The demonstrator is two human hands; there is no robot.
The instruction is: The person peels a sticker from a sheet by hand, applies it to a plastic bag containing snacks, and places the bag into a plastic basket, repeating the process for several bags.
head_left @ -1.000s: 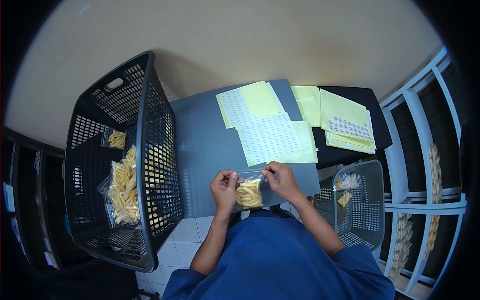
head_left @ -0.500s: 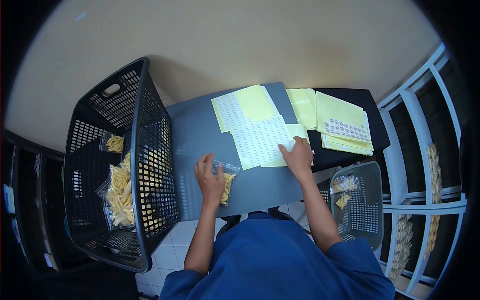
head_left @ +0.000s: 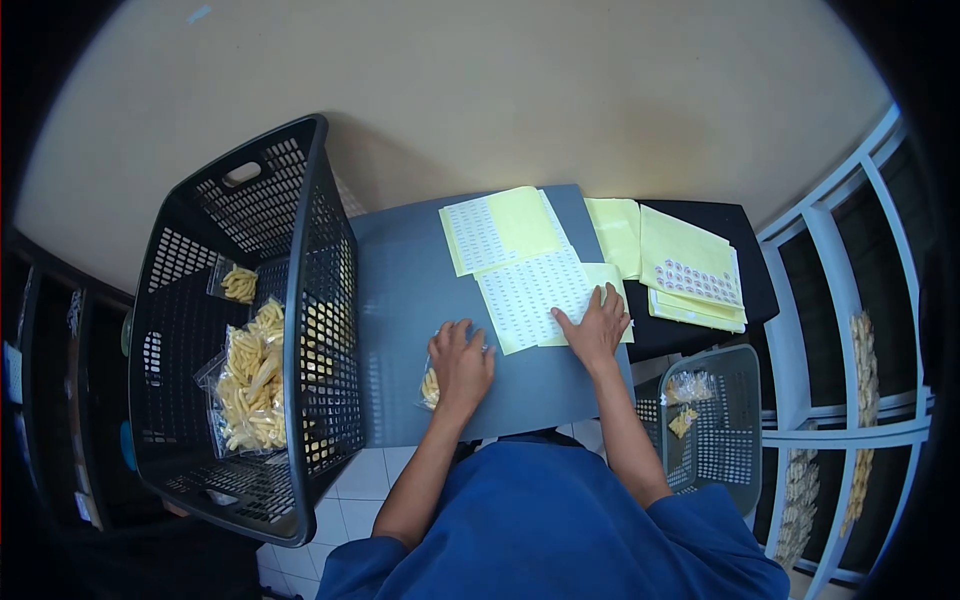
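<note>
My left hand (head_left: 463,370) lies over a small clear bag of pale yellow stick snacks (head_left: 430,388) on the grey table. Its fingers are apart and slightly bent, and most of the bag is hidden beneath it. My right hand (head_left: 598,335) rests with spread fingers at the right edge of a white sheet of small printed labels (head_left: 535,295), partly over a yellow backing sheet (head_left: 603,274). Behind these, another label sheet (head_left: 475,232) is partly covered by a yellow sheet (head_left: 525,220).
A large dark basket (head_left: 300,400) on the left holds bagged snacks (head_left: 250,380). More yellow sheets (head_left: 690,245) lie on a black surface (head_left: 765,290) at right. Below it sits a smaller grey basket (head_left: 745,420) with bags inside. White shelving (head_left: 790,290) stands far right.
My left hand has moved right, from the bag's left side to over it, covering most of it. My right hand stays at the label sheet's edge. The whole view has shifted slightly.
</note>
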